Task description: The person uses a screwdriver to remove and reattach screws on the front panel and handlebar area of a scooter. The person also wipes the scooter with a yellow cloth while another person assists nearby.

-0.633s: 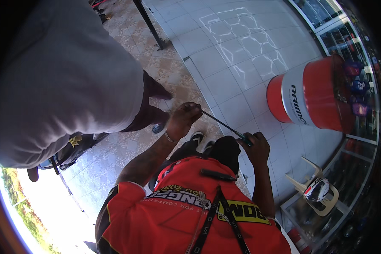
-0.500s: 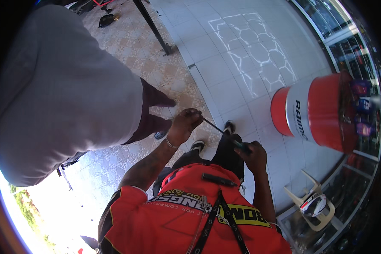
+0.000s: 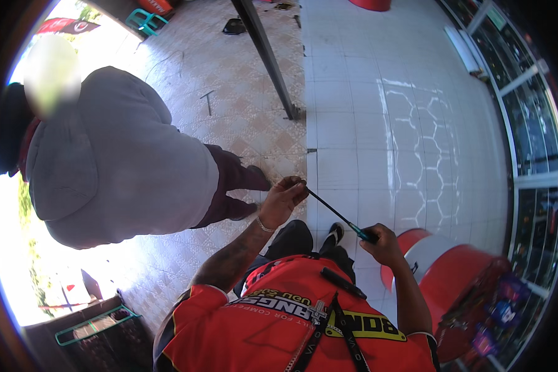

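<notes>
A screwdriver (image 3: 328, 206) with a long dark shaft and a green-and-black handle slants across in front of my body. My right hand (image 3: 384, 245) is closed around its handle. Thumb and fingers of my left hand (image 3: 283, 201) pinch the far end of the shaft, hiding the tip. Both hands are in the air, above the floor and my legs. A dark, elongated object (image 3: 343, 282) lies against the front of my red shirt (image 3: 279, 316), beside a black strap.
At my left stands a person in a grey top (image 3: 130, 155). A red-and-white drum (image 3: 446, 266) is close to my right arm. Ahead rises a dark metal post (image 3: 263, 59); a T-shaped tool (image 3: 209, 102) lies on the patterned floor. Glass-fronted cases (image 3: 530, 146) line the right.
My view has turned and my body has shifted; the drum now appears lower, near my right arm. More of the other person shows. Both hands keep hold of the screwdriver.
</notes>
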